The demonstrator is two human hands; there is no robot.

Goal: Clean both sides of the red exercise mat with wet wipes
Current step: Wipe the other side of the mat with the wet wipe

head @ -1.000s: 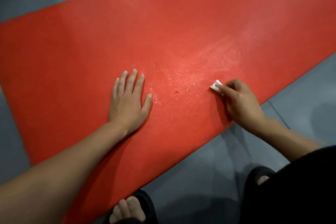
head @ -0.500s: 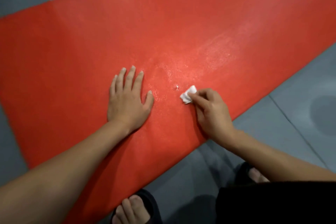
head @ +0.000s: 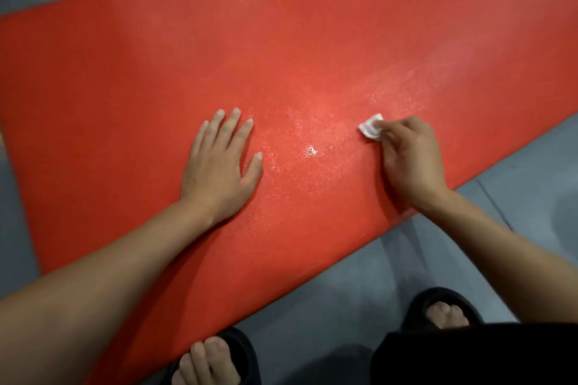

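The red exercise mat (head: 281, 50) lies flat on the floor and runs diagonally across the view. My left hand (head: 220, 162) rests flat on it near the middle, fingers straight and spread. To its right, my right hand (head: 409, 159) pinches a small crumpled white wet wipe (head: 370, 130) against the mat surface. Between the two hands the mat glistens with a wet patch (head: 308, 151), and a paler wiped streak runs off to the upper right.
Grey floor (head: 516, 184) surrounds the mat, with a seam line at the right. My two feet in black slippers (head: 444, 309) stand at the mat's near edge; the left foot (head: 212, 359) touches that edge.
My right hand swept the wipe left toward my left hand, then back to the right. My left hand stayed pressed in place.
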